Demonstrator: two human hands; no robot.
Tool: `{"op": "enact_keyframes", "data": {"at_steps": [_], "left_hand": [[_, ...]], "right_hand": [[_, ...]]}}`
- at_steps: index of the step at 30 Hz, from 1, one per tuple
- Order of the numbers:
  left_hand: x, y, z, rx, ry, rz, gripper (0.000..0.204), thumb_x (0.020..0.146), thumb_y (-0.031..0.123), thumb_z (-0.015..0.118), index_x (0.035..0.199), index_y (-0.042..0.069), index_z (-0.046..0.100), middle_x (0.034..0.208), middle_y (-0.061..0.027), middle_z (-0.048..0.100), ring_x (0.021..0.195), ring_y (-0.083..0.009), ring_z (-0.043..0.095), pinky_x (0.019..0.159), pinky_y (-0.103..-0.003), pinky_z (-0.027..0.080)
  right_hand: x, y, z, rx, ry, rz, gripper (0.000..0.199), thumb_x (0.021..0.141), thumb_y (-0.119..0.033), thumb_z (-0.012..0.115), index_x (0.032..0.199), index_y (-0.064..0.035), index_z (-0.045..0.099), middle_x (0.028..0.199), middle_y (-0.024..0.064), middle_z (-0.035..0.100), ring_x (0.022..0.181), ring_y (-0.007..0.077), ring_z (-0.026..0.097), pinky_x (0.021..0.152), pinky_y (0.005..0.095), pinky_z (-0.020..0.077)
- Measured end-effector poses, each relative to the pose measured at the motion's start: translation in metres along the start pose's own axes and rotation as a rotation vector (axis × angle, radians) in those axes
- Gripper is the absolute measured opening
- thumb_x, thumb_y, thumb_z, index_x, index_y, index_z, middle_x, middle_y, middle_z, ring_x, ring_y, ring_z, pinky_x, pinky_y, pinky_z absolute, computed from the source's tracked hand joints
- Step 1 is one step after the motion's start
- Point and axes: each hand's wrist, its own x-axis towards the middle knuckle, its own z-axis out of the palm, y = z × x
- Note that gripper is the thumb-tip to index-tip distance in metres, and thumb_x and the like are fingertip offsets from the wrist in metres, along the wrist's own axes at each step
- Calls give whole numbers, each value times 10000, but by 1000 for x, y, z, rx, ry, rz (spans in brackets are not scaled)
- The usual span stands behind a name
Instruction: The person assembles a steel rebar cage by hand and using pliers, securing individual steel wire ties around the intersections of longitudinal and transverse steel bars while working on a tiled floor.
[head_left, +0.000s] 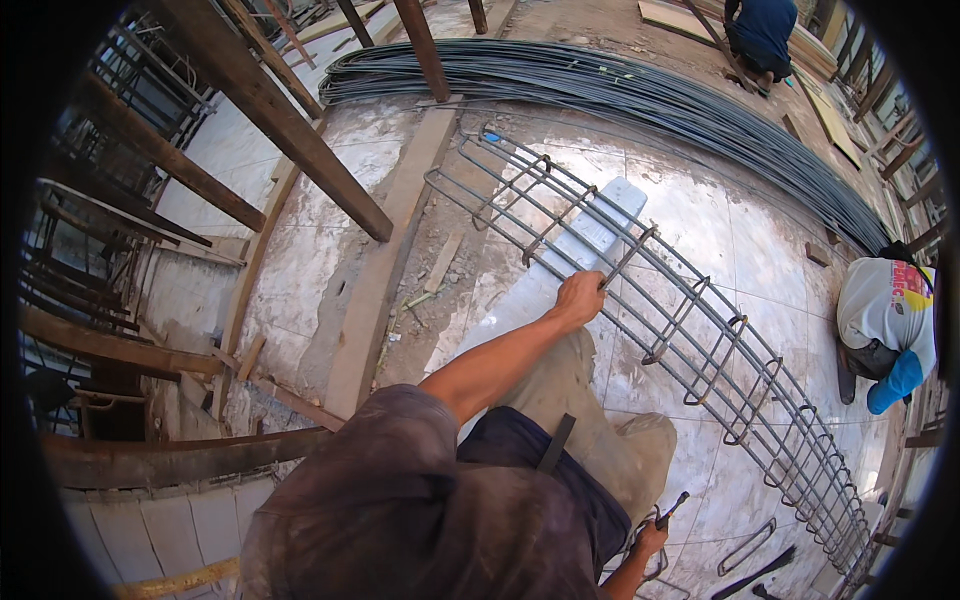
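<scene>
A long cage of steel reinforcing bars (690, 310) runs from the upper middle down to the lower right, with several rectangular stirrups around its long bars. My left hand (580, 298) is closed on the cage's near side, towards its upper end. Low in the view, beside my knee, my right hand (650, 541) grips a slim dark hand tool (675, 508); its exact kind is unclear. Next to that hand is a bent bar stirrup (657, 572), partly hidden by the wrist. I cannot tell whether the hand touches it.
A long bundle of loose rebar (600, 85) lies beyond the cage. Wooden posts (290, 130) lean on the left, near a plank (400, 250). A loose stirrup (746, 546) and dark tie wire (765, 572) lie lower right. Co-workers crouch at right (885, 310) and top right (762, 35).
</scene>
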Motion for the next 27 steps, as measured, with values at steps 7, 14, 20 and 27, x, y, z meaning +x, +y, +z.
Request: {"op": "enact_keyframes", "data": {"at_steps": [7,14,20,27], "left_hand": [[52,-47,-98,-160,597,-7,365,875,207,769,1164,-11,725,1082,-208,712,949,-329,692,877,-430,544],[151,-171,-191,-85,772,-410,556,884,244,787,1336,-41,631,1162,-203,723,1006,-295,711,888,-406,554],[209,-255,-210,-530,763,-649,478,954,225,732,1271,-111,609,1008,-152,691,778,-213,680,657,-311,556],[235,-231,-229,-907,579,-691,219,1024,143,640,1119,-54,619,923,-119,695,776,-250,727,730,-370,652]], "right_hand": [[-23,-65,2,-505,85,88,688,919,-235,665,1565,-189,431,1198,250,632,1026,432,689,863,549,538],[20,-49,0,-687,41,179,913,808,-448,776,1570,-120,395,1273,265,575,1181,471,599,974,534,509],[63,-162,-29,41,259,-59,501,961,-240,679,1335,86,613,1213,285,685,1106,392,672,987,471,507],[47,-336,-24,337,181,-401,404,1007,-185,654,1309,82,625,1190,222,697,1085,302,668,977,417,509]]}}
